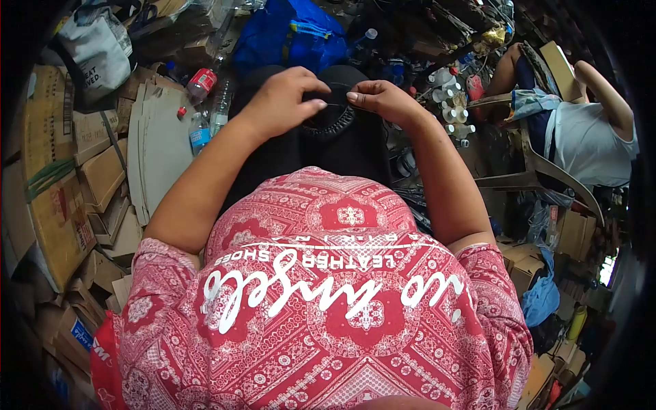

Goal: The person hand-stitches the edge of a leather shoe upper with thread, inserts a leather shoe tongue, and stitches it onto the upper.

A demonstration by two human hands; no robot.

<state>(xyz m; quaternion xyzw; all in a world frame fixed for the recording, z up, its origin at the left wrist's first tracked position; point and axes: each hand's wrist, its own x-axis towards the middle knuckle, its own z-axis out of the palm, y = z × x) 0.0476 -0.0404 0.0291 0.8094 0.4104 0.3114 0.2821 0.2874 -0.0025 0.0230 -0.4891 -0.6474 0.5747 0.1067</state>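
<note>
A dark ribbed ring or coil [328, 128] rests over my black-clad lap, below and between my two hands. My left hand [287, 102] is at its upper left, with thumb and forefinger bent toward each other around a thin dark strand. My right hand [386, 102] pinches at the upper right of the ring, thumb and forefinger pressed together on what looks like the same thin strand. The strand is hard to make out against the black trousers [263, 164].
A blue bag [290, 34] lies beyond my knees. Plastic bottles [199, 133] stand at the left, and several white-capped bottles [451, 109] at the right. Flattened cardboard [51, 178] is stacked at far left. Another person [591, 137] sits at the right.
</note>
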